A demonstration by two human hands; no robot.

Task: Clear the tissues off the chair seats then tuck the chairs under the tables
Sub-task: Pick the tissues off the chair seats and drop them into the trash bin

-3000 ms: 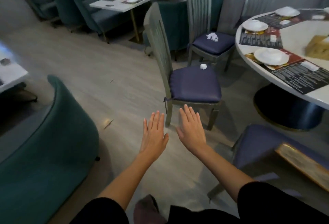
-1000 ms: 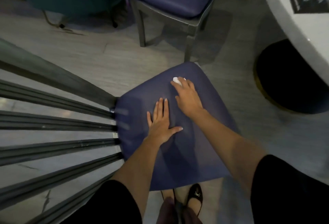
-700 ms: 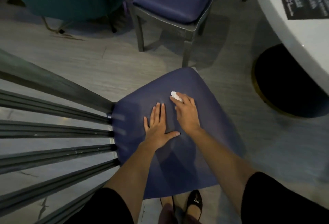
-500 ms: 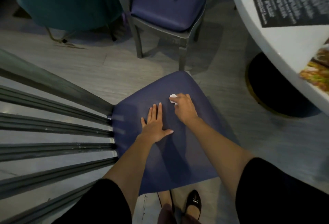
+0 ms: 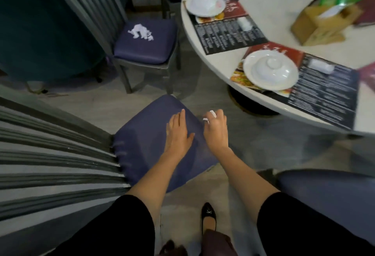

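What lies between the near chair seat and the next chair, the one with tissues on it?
Only bare grey floor lies between the near seat and the next chair holding tissues, per head view.

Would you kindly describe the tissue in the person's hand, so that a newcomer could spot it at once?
Start at the round white table, then drop to the nearest blue chair seat, where the left hand lies flat. Just off that seat's corner, the right hand pinches a small white tissue. Unlike the crumpled heap on the next chair, it is a tiny scrap held in fingers.
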